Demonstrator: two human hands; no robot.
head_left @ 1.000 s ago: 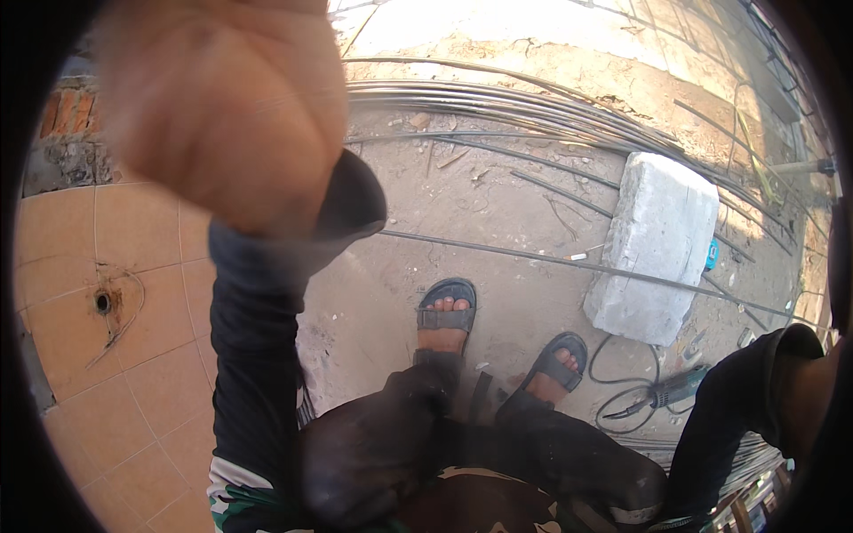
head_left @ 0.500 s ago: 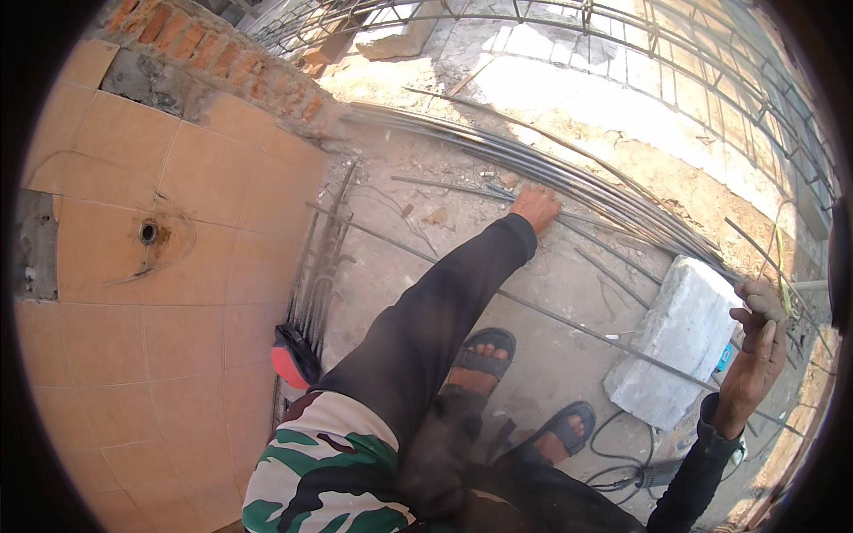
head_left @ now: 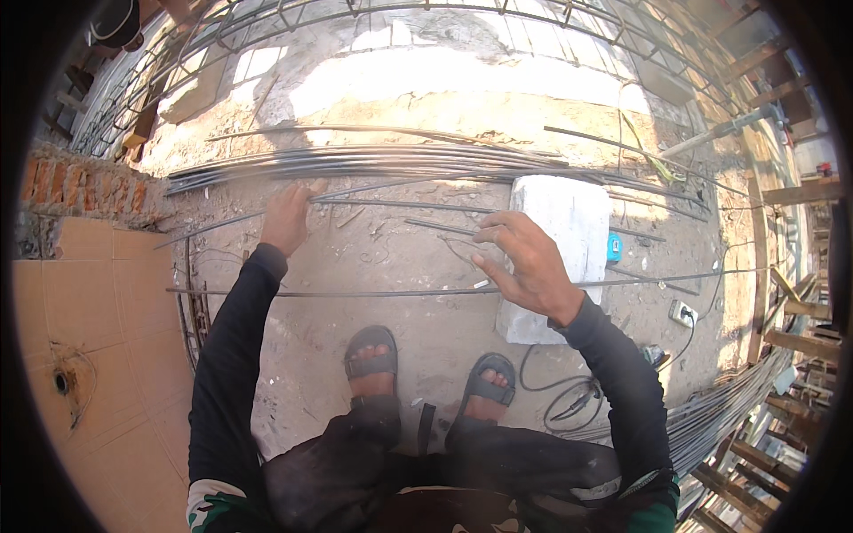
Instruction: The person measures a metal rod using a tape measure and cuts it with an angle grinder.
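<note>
My left hand (head_left: 289, 218) is closed round a thin steel bar (head_left: 213, 228) near the near side of a bundle of long steel bars (head_left: 293, 164). That bar slants from the tiled surface up toward the bundle. My right hand (head_left: 529, 266) hovers with fingers spread and nothing in them, in front of the left side of a whitish block (head_left: 569, 209). Another long bar (head_left: 382, 293) runs crosswise, nearer my feet, passing over the block. Shorter bars (head_left: 391, 203) lie between my hands. A blue tape measure (head_left: 614, 247) sits against the block's right side.
Orange tiles (head_left: 84, 302) and a broken brick edge (head_left: 93, 182) lie at left. A rebar cage (head_left: 502, 11) spans the far side. Near my sandalled feet lies a black cable (head_left: 577, 404); a socket box (head_left: 682, 313) is farther right. Timbers (head_left: 804, 193) line the right edge.
My view has swung to the right, so the tiles show less and the timbers appear. My right hand has moved from the block's right side to its left. The left hand stays at the bars.
</note>
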